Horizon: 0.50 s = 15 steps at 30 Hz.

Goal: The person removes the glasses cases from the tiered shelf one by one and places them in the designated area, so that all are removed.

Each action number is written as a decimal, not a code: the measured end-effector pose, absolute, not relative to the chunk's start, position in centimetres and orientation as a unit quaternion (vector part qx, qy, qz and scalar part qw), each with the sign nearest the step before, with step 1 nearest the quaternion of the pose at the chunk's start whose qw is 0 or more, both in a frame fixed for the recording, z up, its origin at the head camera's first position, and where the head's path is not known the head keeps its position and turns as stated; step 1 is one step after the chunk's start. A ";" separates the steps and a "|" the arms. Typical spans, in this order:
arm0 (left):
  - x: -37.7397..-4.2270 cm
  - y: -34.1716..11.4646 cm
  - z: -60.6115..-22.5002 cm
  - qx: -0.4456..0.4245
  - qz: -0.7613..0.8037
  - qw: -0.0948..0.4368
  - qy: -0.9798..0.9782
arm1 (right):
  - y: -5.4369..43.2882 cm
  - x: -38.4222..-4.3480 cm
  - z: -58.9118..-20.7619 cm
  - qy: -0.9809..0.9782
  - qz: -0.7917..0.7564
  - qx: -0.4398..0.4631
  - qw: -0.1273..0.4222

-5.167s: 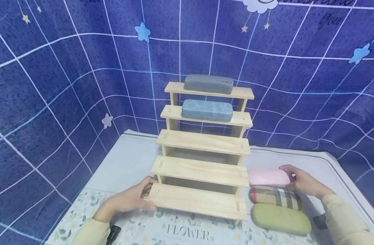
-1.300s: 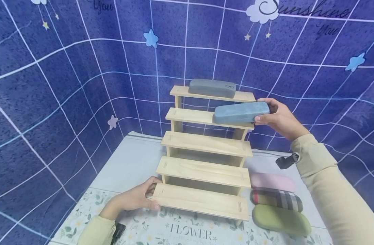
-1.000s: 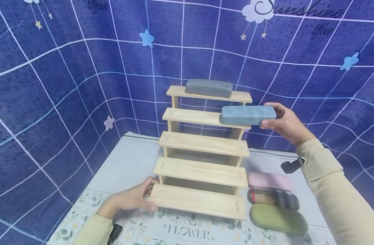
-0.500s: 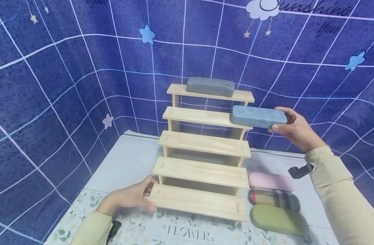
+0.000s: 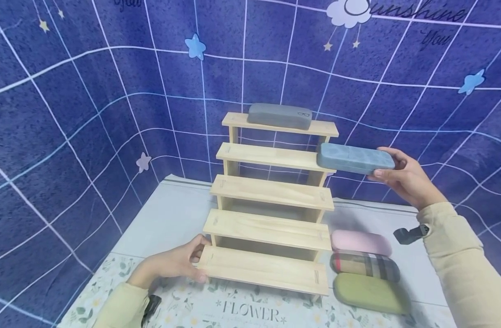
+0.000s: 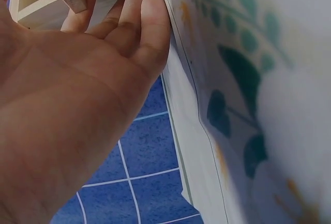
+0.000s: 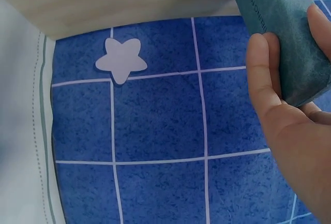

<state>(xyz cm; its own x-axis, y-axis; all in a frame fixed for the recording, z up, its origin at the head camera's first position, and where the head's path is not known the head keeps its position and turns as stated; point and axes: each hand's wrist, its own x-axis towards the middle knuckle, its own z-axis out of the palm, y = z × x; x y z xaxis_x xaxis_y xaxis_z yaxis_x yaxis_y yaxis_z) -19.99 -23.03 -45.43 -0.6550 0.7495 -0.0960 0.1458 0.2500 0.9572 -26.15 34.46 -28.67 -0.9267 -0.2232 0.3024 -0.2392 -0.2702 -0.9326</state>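
In the head view, my right hand (image 5: pixel 410 177) grips the right end of a blue glasses case (image 5: pixel 354 158). The case's left end overlaps the right end of the second shelf from the top, and the rest sticks out past it. Close up, the right wrist view has the fingers under the blue case (image 7: pixel 289 32), which bears small print on its side. My left hand (image 5: pixel 172 264) holds the left end of the lowest shelf of a wooden step rack (image 5: pixel 262 269), thumb at the front edge. A grey glasses case (image 5: pixel 280 115) lies on the top shelf.
Right of the rack, a pink case (image 5: pixel 361 242), a plaid case (image 5: pixel 365 266) and an olive green case (image 5: pixel 371 293) lie in a row on the table (image 5: pixel 168 214). A blue grid-patterned curtain (image 5: pixel 160 114) hangs behind and at the left.
Earlier my right hand was at the pink case and the blue case lay on the second shelf. Since then it has gripped the blue case and moved it rightward. The left hand stays put.
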 end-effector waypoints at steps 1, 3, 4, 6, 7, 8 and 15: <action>-20.0 -23.0 -45.5 0.304 0.533 0.284 0.737 | 34.6 -26.0 -28.7 -0.607 0.773 0.184 0.010; -20.1 -23.1 -45.6 0.307 0.536 0.285 0.733 | 34.9 -25.8 -28.8 -0.608 0.773 0.178 0.017; -20.1 -23.1 -45.7 0.308 0.537 0.285 0.732 | 35.1 -25.7 -29.0 -0.605 0.776 0.179 0.017; -20.2 -23.1 -45.8 0.309 0.540 0.286 0.728 | 35.4 -25.6 -29.2 -0.590 0.785 0.188 0.010; -20.2 -23.2 -45.9 0.309 0.540 0.286 0.728 | 35.6 -25.6 -29.4 -0.583 0.789 0.192 0.008; -20.2 -23.2 -45.9 0.310 0.541 0.285 0.728 | 35.7 -25.5 -29.5 -0.575 0.794 0.197 0.003; -20.3 -23.4 -46.0 0.314 0.538 0.284 0.729 | 36.8 -25.2 -30.0 -0.526 0.821 0.220 -0.023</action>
